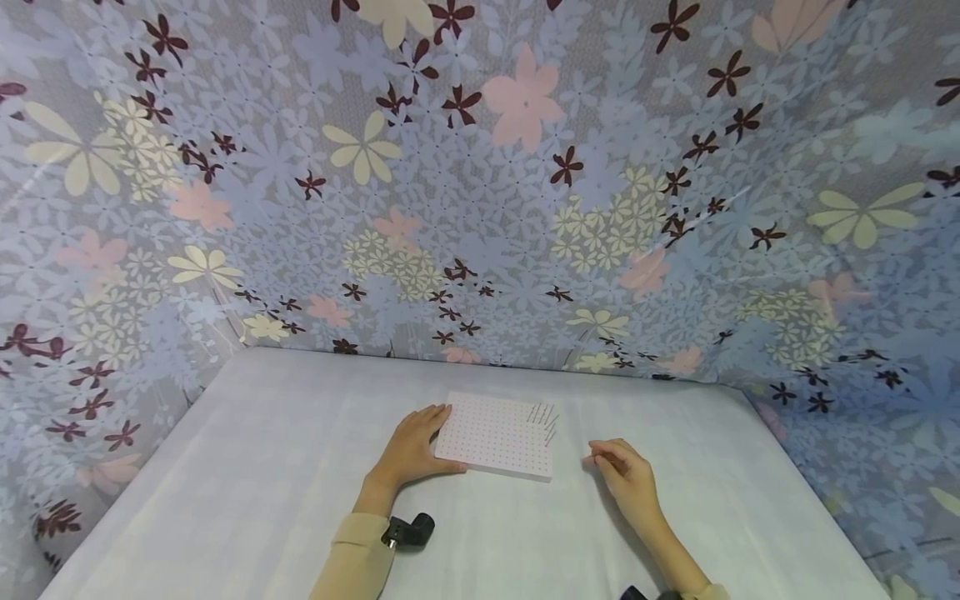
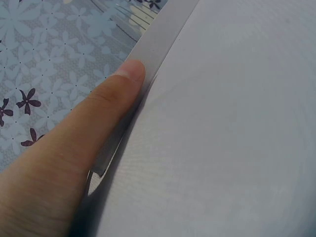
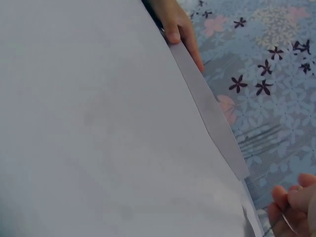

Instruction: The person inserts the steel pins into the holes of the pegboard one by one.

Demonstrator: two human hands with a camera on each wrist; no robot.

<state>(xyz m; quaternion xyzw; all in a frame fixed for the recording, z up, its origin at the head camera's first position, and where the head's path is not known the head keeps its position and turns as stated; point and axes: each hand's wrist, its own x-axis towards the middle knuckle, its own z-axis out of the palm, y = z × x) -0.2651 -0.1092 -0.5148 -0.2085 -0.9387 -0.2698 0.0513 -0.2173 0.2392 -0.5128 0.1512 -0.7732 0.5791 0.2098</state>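
A white board dotted with rows of small holes (image 1: 491,435) lies flat on the white-covered table. Several thin metal pins (image 1: 551,427) stand in its far right part. My left hand (image 1: 408,450) grips the board's left side, fingers at the far left corner and thumb along the near edge. That thumb (image 2: 106,108) presses the board's side (image 2: 160,37) in the left wrist view. Just right of the board, over the table, my right hand (image 1: 628,483) has its thumb and fingers brought together. A thin metal pin (image 3: 274,224) shows pinched at its fingertips in the right wrist view.
A white cloth (image 1: 285,467) covers the table, with faint creases. Floral fabric (image 1: 480,208) rises behind the table and along both sides. Dark cameras sit on both wrists, the left one (image 1: 411,532) in full sight.
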